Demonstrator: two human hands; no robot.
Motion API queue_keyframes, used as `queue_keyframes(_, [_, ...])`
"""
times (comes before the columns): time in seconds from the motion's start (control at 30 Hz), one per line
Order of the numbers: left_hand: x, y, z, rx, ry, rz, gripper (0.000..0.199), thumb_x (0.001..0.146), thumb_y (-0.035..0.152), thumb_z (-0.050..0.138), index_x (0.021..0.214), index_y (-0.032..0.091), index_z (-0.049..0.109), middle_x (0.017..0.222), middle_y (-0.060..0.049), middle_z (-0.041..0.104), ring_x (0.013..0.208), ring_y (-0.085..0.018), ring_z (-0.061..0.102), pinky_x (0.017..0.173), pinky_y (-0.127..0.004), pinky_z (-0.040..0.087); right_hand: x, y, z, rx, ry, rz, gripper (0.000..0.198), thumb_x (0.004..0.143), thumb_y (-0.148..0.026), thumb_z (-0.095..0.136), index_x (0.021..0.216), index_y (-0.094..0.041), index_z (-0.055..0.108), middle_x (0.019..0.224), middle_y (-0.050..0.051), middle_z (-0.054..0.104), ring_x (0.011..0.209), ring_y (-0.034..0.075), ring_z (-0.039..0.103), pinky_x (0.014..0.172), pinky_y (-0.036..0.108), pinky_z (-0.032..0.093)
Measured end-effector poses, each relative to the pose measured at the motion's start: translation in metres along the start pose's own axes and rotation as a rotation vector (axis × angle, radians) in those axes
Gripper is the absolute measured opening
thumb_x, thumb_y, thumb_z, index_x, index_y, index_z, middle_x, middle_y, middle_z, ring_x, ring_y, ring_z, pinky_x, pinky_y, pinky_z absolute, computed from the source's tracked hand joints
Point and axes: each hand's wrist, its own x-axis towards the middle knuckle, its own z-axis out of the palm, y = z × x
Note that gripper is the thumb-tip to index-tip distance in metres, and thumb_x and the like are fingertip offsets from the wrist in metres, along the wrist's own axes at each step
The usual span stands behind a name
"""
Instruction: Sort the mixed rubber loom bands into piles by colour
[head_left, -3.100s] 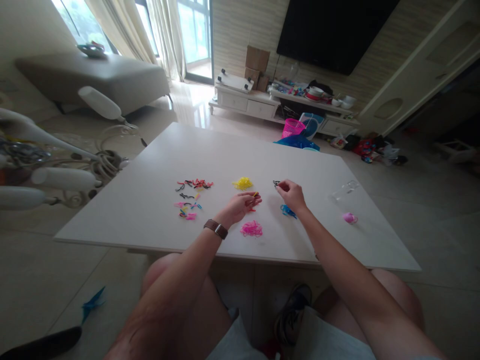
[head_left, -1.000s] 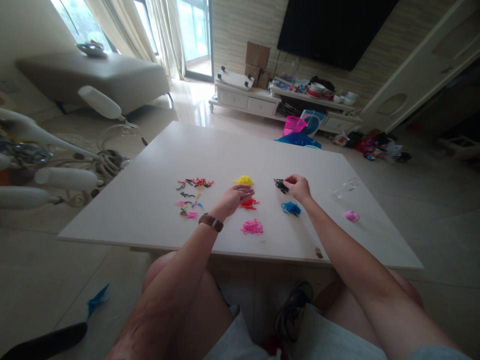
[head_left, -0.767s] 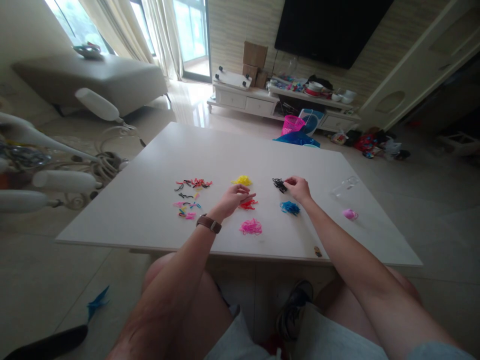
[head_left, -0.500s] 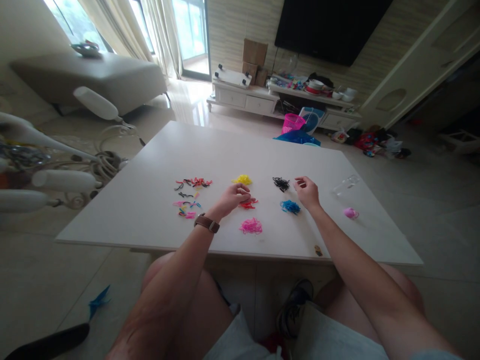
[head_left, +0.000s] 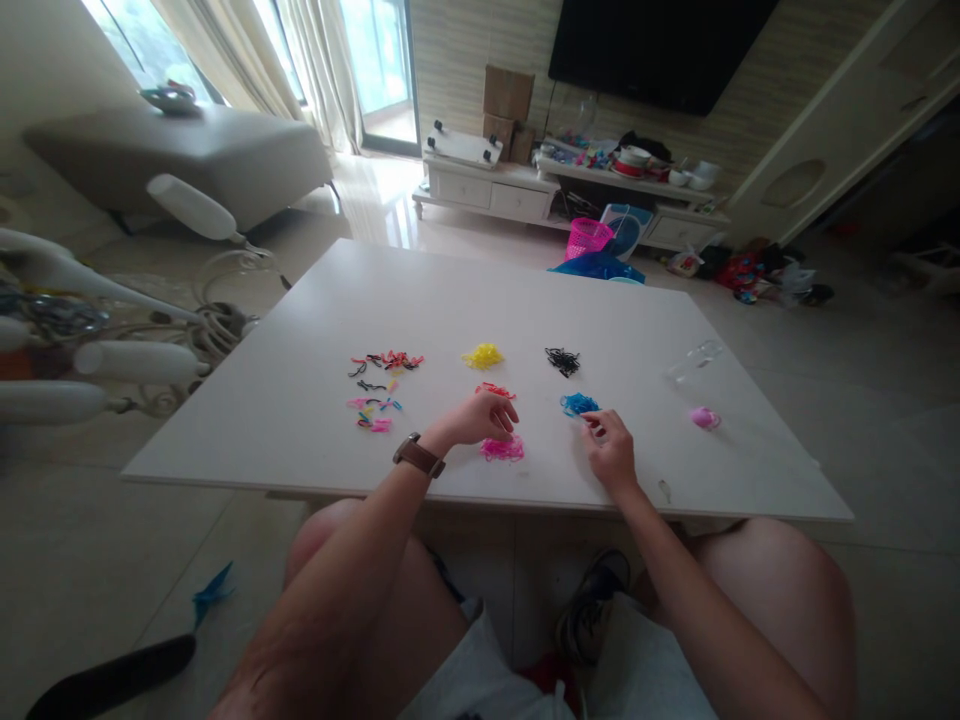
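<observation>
My left hand hangs over the far edge of the pink rubber band pile, its bent fingers pointing down and a little apart, with nothing visible in them. Just beyond its knuckles, the red rubber bands are partly covered. My right hand is at the near right edge of the blue rubber band pile, thumb and fingertips drawn together; what they hold is too small to make out. Farther back lie the yellow rubber bands and the black rubber bands.
Mixed coloured bands lie in loose groups at the left of the white table. On the right are a clear container, a purple object and a small item near the front edge.
My left hand has come nearer, from the red bands to the pink pile. My right hand has moved from beside the black bands toward me, to the blue pile.
</observation>
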Motion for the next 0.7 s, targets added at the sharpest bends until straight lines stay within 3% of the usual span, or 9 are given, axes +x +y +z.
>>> queue_keyframes(0.17, [0.004, 0.001, 0.001, 0.039, 0.092, 0.039, 0.022, 0.064, 0.018, 0.085, 0.082, 0.016, 0.072, 0.073, -0.007, 0.072, 0.065, -0.017, 0.066, 0.06, -0.025, 0.051, 0.001, 0.0, 0.002, -0.028, 0.052, 0.012, 0.015, 0.088, -0.019, 0.052, 0.093, -0.021, 0.066, 0.086, 0.005, 0.061, 0.078, 0.021, 0.057, 0.069, 0.034, 0.049])
queue_keyframes(0.43, [0.004, 0.008, -0.007, -0.051, 0.203, -0.013, 0.016, 0.069, 0.019, 0.082, 0.081, 0.016, 0.072, 0.067, -0.004, 0.068, 0.057, -0.014, 0.061, 0.05, -0.023, 0.046, -0.002, 0.003, 0.006, -0.058, -0.013, -0.038, 0.016, 0.088, -0.019, 0.052, 0.093, -0.022, 0.066, 0.092, 0.007, 0.063, 0.086, 0.024, 0.059, 0.073, 0.036, 0.051])
queue_keyframes(0.7, [0.001, 0.011, -0.009, 0.03, 0.263, -0.014, 0.008, 0.072, 0.017, 0.077, 0.077, 0.016, 0.071, 0.068, -0.005, 0.068, 0.058, -0.014, 0.061, 0.056, -0.025, 0.045, -0.003, 0.005, 0.008, -0.072, -0.02, -0.075, 0.015, 0.089, -0.019, 0.052, 0.094, -0.022, 0.066, 0.093, 0.007, 0.062, 0.091, 0.025, 0.06, 0.076, 0.038, 0.052])
